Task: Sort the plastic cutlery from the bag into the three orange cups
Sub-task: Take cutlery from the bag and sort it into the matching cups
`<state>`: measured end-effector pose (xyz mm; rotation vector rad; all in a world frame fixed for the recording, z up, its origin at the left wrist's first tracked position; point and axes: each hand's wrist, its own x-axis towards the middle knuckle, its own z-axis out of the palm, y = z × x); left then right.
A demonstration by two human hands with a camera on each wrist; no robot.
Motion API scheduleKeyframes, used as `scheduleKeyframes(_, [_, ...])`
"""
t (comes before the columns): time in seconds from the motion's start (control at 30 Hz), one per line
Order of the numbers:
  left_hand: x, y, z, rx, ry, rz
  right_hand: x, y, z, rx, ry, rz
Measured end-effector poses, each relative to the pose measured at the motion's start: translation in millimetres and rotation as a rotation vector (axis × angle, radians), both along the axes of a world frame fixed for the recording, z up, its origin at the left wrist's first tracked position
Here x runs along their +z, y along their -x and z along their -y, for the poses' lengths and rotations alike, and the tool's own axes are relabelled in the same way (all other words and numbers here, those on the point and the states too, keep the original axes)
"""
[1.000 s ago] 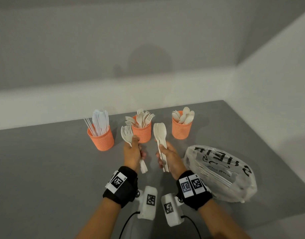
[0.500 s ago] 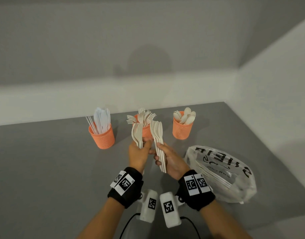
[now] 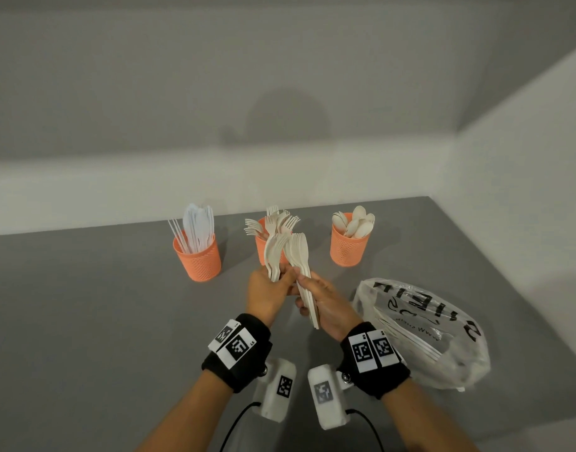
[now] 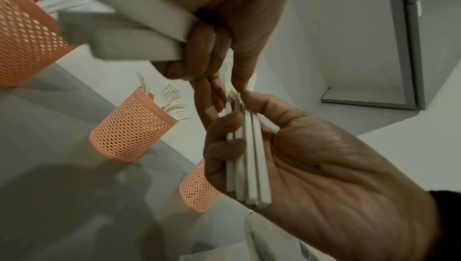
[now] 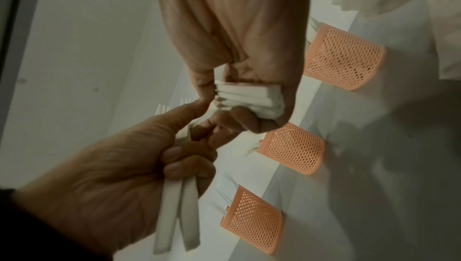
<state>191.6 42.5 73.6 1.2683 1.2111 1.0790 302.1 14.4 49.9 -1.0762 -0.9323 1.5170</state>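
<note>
- The left hand (image 3: pixel 269 293) grips a small bundle of forks (image 3: pixel 275 252) by the handles, fingers curled round them, tines pointing up in front of the middle cup (image 3: pixel 261 252).
- The right hand (image 3: pixel 325 303) clamps a longer stack of cutlery (image 3: pixel 301 256) by its handles; the heads rise beside the left hand's forks, and the handle ends stick out below the palm.
- The two hands meet just in front of the middle cup, fingertips touching or nearly so, and the two bundles stand side by side.
- In the left wrist view, the right hand's fingers (image 4: pixel 224 141) wrap round several white handles, while the left hand's fingertips reach to the top of that stack.
- Three orange mesh cups stand in a row on the grey table (image 3: pixel 84 321): the left cup (image 3: pixel 198 261) holds knives, the middle cup holds forks, and the right cup (image 3: pixel 348 246) holds spoons.
- The plastic bag (image 3: pixel 423 334) lies on the table to the right of the right hand, with more white cutlery visible through it.
- Both wrists wear black bands with printed square markers.
</note>
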Motion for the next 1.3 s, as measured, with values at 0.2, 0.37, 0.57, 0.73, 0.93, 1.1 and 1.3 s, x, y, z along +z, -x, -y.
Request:
scheduleKeyframes(0.2, [9.8,-0.4,2.6,-0.043,0.041,0.068,4.1,-5.3,1.5,0.004,0.038,-0.064])
scheduleKeyframes(0.37, [6.8,-5.5,-0.8,-0.004,0.038,-0.022,4.8,-6.0,2.6,-0.058,0.022,0.051])
scheduleKeyframes(0.57, [11.7,-3.2,-13.2,0.101,-0.004,-0.08,2.9,-19.0,3.0,-0.256,0.044,0.191])
scheduleKeyframes(0.73, [30.3,-10.3,-11.5,-0.172,-0.01,-0.18,5.5,-21.6,-2.6,-0.231,0.087,0.176])
scheduleKeyframes(0.93, [22.2,-24.8,-15.1,-0.255,-0.092,-0.346,6.2,-20.6,2.2,-0.016,0.048,-0.012])
scheduleKeyframes(1.1, [16.0,-27.7,-9.0,-0.12,-0.098,-0.2,3.7,-28.4,5.6,-0.074,0.163,-0.335])
scheduleKeyframes(1.3, [16.9,-15.6,0.3,-0.178,0.151,-0.047,5.7,-29.9,4.8,-0.004,0.166,-0.407])
